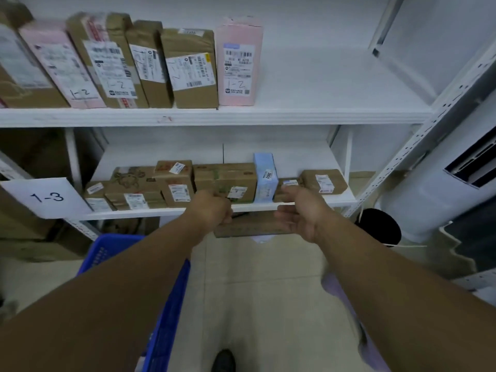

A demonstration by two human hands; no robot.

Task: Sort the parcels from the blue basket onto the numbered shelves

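Fingers (285,214) grip flat parcel (252,227); boxes (225,181) crowd 1-3 shelf (134,214)

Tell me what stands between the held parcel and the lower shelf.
The brown parcel hangs just below the front edge of the lower shelf. Other parcels fill that shelf's front, with the light blue box and a brown box right behind it. No free gap shows.
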